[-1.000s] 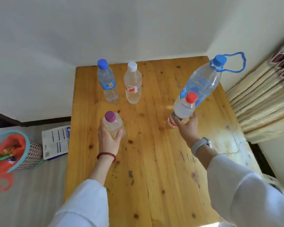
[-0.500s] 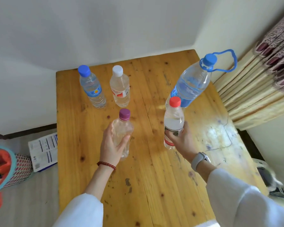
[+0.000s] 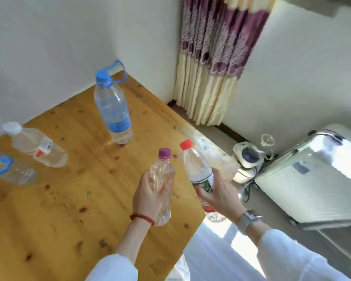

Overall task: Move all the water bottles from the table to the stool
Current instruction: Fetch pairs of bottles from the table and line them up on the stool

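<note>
My left hand grips a clear bottle with a purple cap, lifted above the wooden table. My right hand grips a red-capped bottle with a white and green label, held over the table's right edge. Still standing on the table are a large bottle with a blue cap and blue carry loop, a white-capped bottle and a bottle with a blue label at the far left edge of the view. No stool is in view.
A pale hard-shell suitcase stands on the floor to the right. A small white appliance with cables sits beside it. A cream and purple curtain hangs in the corner behind the table.
The view has swung to the right. Both hands have lifted their bottles off the table and carried them toward its right edge. The other three bottles have stayed put.
</note>
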`<state>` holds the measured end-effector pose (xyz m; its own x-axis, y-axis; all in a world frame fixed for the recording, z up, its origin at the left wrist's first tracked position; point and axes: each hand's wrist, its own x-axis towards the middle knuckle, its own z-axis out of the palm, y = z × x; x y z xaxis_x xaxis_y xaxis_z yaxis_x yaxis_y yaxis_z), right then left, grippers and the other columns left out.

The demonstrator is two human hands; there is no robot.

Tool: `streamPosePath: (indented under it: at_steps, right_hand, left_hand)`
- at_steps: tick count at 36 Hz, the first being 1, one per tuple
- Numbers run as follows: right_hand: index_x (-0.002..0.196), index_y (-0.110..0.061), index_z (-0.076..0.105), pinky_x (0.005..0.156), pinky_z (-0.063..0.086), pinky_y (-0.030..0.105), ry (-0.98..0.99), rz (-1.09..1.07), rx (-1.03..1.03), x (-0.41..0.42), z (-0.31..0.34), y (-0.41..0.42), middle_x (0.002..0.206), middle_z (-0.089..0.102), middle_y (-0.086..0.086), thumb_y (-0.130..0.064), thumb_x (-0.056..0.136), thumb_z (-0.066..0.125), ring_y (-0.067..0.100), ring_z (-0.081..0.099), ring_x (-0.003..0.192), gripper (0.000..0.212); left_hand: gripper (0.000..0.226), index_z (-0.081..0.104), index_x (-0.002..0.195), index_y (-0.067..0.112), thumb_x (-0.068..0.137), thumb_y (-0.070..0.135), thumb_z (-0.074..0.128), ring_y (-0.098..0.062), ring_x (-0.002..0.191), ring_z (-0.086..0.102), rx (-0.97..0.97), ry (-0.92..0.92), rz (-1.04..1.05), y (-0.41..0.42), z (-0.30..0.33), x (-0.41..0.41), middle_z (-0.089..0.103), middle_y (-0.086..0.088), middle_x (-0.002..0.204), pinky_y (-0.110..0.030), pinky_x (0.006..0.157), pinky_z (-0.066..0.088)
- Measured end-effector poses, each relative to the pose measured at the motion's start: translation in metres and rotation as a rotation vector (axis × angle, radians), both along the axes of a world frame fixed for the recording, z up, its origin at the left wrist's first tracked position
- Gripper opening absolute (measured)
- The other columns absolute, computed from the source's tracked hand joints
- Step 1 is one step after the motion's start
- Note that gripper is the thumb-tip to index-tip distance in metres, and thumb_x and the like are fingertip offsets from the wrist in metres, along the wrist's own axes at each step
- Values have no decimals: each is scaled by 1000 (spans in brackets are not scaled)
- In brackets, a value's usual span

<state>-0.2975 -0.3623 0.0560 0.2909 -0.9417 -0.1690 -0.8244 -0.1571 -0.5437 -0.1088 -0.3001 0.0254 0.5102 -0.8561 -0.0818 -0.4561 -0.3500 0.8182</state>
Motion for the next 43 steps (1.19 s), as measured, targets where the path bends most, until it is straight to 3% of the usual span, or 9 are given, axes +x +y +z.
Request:
streamPosePath:
  at_steps: [3,7,11,15,20,26,37,40,43]
  right_hand:
    - [129,-15,32,70,46,36,28,-115,-47,-67,7,21,105,66,9,-48,81,59,31,64,88,65]
    - [129,-13,33,79,47,40,36,-300,-68,-160,20,62,113,63,9,-49,83,56,33,62,97,63]
    - [125,-13,37,81,48,41,48,-502,-73,-265,31,118,112,62,8,-51,83,55,32,62,97,59]
    - [128,-16,35,79,47,39,40,-722,-74,-370,40,192,110,63,6,-52,83,55,29,62,97,61]
    - [121,-23,36,78,49,39,-10,-991,-66,-478,43,286,103,63,0,-60,76,53,27,62,92,61]
    - [121,-19,38,72,38,34,51,-1336,-37,-575,40,389,112,61,6,-55,80,55,33,60,97,57]
    - [106,-15,44,73,46,37,85,-1825,-18,-762,28,540,104,65,11,-53,78,58,36,61,94,49]
    - [105,-14,43,72,45,37,66,-1935,-9,-822,29,574,104,65,10,-52,78,59,36,61,94,50]
    - [107,-17,43,72,45,35,53,-2026,-20,-876,34,608,104,66,7,-53,77,59,34,61,94,50]
  left_hand:
    - [69,47,98,16,61,74,50,-22,65,49,3,-6,-149,-9,7,-60,51,1,77,-28,51,38]
    - [61,48,106,6,72,53,67,-32,82,52,-12,-34,-336,-11,22,-155,54,-10,88,-28,59,32]
    - [54,47,113,9,76,43,67,-24,86,50,-55,-39,-551,6,39,-269,51,-5,92,-23,67,29]
    - [52,50,110,7,76,43,67,-18,79,46,-99,-64,-798,41,50,-387,50,-2,88,-19,62,25]
    - [54,49,114,10,76,45,66,-16,87,49,-121,-57,-1108,91,59,-525,50,2,97,-25,74,37]
    - [57,47,119,14,76,48,64,-21,97,57,-114,-55,-1462,154,60,-675,58,-3,111,-39,83,49]
    - [50,50,104,10,74,44,69,-27,85,56,-145,-87,-1850,272,38,-948,59,-8,95,-33,67,42]
    - [49,50,105,9,73,40,71,-22,78,51,-135,-65,-1931,306,39,-1027,56,-6,91,-28,65,34]
    - [44,46,93,10,73,41,70,-19,73,45,-128,-63,-1997,343,46,-1104,51,-4,86,-27,62,31]
